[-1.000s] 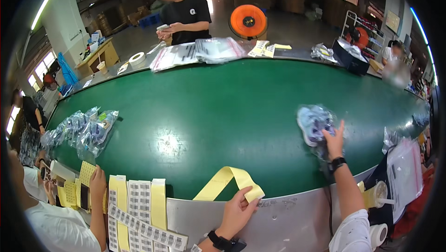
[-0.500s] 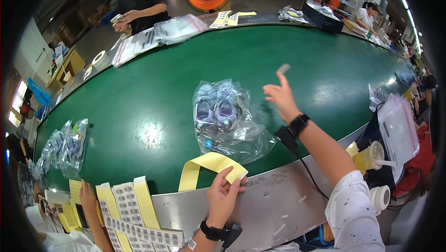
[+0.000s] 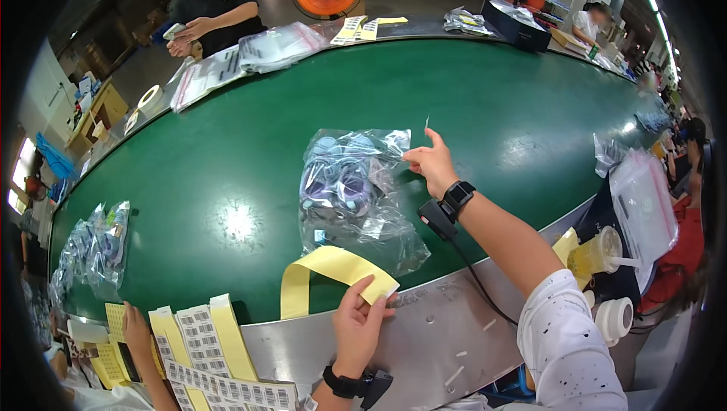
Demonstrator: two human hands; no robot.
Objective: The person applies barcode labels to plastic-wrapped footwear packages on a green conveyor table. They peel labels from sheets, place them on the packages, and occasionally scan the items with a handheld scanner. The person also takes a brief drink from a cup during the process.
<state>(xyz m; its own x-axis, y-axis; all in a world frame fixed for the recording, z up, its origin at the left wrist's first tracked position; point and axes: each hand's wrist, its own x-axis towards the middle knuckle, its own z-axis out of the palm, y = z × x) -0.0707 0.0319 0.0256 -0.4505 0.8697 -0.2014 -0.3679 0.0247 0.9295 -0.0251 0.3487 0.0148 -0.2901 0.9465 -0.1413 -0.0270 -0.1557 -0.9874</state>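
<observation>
A clear plastic bag (image 3: 379, 218) with a pair of bluish-purple shoes (image 3: 337, 180) inside lies on the green belt in front of me. My right hand (image 3: 433, 167) pinches the bag's right edge near its far corner. A small label (image 3: 427, 121), seen nearly edge-on, sticks up from the tip of its raised index finger. Nearer to me, my left hand (image 3: 360, 328) grips the end of a yellow label strip (image 3: 333, 261) between thumb and fingers. The strip loops leftward over the metal edge, just below the bag.
Barcode label sheets (image 3: 208, 335) lie at the lower left, beside another person's hand (image 3: 138, 335). More bagged goods (image 3: 95, 248) rest at the belt's left end. Plastic bags (image 3: 280, 47) line the far edge. A drink cup (image 3: 598, 250) and white bottle (image 3: 612, 320) stand at right.
My right hand has moved left and down from above the belt to the bag's edge, and its fingers have closed there. My left hand still holds the strip.
</observation>
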